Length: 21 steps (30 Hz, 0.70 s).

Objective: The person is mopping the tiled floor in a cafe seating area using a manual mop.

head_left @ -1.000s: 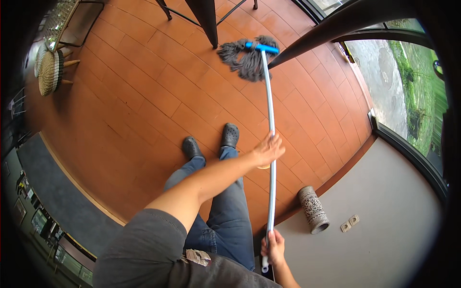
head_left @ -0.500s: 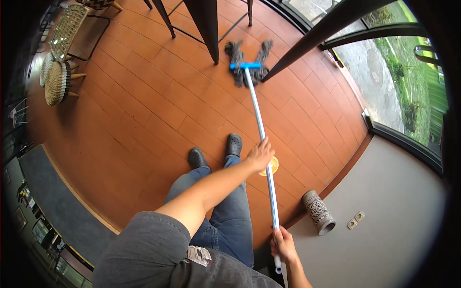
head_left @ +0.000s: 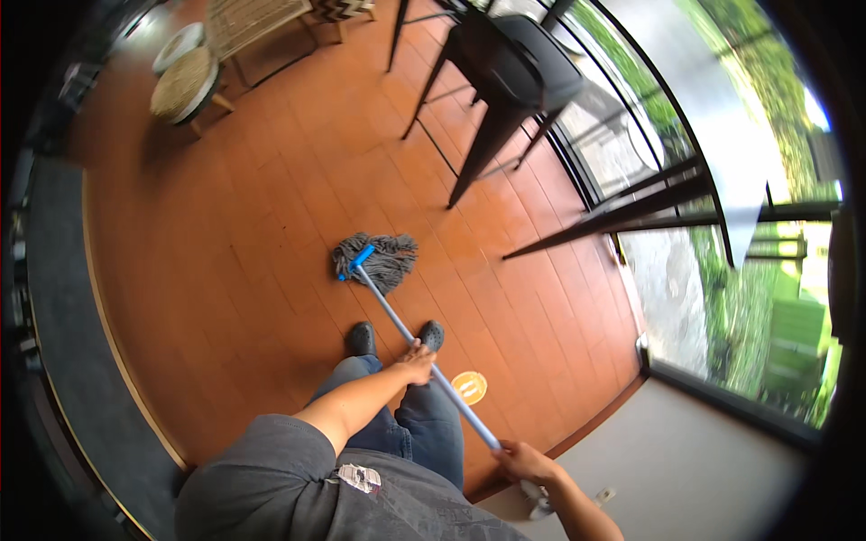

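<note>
Diagonally, a string mop (head_left: 390,311) lies across the view, its head resting on the terracotta-coloured tiled floor (head_left: 271,361) just beyond the wearer's dark perforated clogs (head_left: 361,340). Grey strands (head_left: 392,263) spread mostly to the right of the blue clamp (head_left: 362,259), near the middle of the picture. The left hand (head_left: 417,362) has its grip closed around the pale blue handle (head_left: 466,410) partway along, in front of the legs; the right hand (head_left: 526,461) has its grip clamped on the handle's near end, lower and farther right. In view, the handle passes between the clogs. A round yellow floor sticker (head_left: 469,388) sits just right of it. A black stool (head_left: 541,68) stands toward the upper right, near the glazing, and a woven-topped stool (head_left: 185,86) at upper left.
</note>
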{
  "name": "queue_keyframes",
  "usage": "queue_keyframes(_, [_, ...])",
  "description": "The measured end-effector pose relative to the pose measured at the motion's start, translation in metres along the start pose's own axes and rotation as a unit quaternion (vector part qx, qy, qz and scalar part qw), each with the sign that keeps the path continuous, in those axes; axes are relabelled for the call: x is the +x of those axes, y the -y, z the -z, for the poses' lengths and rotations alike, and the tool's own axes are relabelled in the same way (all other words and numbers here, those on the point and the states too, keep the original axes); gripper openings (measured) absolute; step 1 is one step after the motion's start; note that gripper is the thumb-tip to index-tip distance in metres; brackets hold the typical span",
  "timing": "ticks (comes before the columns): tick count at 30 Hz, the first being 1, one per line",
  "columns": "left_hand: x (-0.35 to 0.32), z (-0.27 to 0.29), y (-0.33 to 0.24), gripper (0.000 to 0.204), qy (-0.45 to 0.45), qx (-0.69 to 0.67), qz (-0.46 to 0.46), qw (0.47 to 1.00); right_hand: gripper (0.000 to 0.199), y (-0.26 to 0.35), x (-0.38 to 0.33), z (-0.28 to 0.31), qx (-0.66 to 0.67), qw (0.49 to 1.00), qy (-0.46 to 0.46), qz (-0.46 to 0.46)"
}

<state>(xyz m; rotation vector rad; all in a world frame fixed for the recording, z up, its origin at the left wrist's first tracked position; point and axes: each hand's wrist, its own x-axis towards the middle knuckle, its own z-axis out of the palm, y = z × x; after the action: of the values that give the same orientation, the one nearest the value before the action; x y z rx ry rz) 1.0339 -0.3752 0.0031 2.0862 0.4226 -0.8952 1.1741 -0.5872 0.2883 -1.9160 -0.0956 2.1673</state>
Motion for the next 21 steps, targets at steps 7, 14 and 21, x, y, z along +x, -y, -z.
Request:
queue_keyframes(7, [-0.019, 0.026, 0.063, 0.038, -0.145, -0.048, 0.085, 0.985, 0.055, 0.090, -0.017, 0.014, -0.141, 0.990, 0.020, 0.000])
queue_keyframes(14, [-0.012, -0.042, 0.038, 0.045, -0.206, -0.179, 0.122, 0.954, 0.050, 0.130, -0.019, 0.052, -0.379, 0.925, 0.028, -0.007])
queue_keyframes(21, [-0.078, -0.074, 0.035, 0.022, -0.394, -0.214, 0.194, 0.872, 0.050, 0.150, -0.003, 0.042, -0.570, 0.799, 0.050, 0.184])
